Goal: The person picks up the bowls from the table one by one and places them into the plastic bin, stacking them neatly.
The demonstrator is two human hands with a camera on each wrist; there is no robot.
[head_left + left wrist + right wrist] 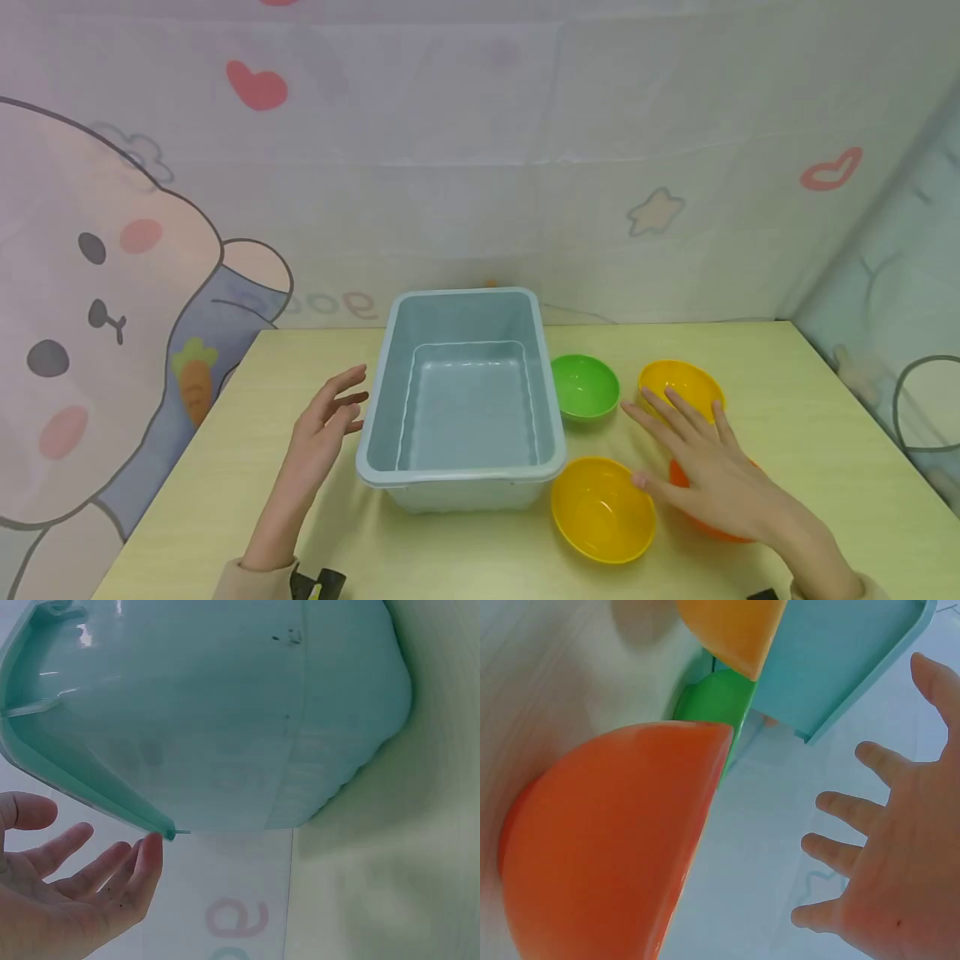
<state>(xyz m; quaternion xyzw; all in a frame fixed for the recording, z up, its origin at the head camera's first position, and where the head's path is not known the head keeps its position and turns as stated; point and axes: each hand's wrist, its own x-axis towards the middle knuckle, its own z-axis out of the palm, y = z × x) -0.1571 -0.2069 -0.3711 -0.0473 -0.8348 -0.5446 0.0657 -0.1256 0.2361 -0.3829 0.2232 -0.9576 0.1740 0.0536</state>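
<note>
A pale blue rectangular basin (471,417) stands at the middle of the table with nothing inside. Just left of its rim is my left hand (322,437), fingers relaxed and holding nothing; in the left wrist view that hand (82,892) is beside the basin's (210,712) rim. My right hand (705,475) hovers with spread fingers above an orange bowl (723,529), hiding much of it. Around that hand are a yellow bowl (603,510) at the front, a second yellow bowl (678,385) behind, and a green bowl (585,387) by the basin.
The light wooden table (795,400) ends at a printed cloth backdrop (450,167) with hearts and a cartoon animal. Another cloth (922,250) hangs at the right side. The bowls all stand on the right of the basin.
</note>
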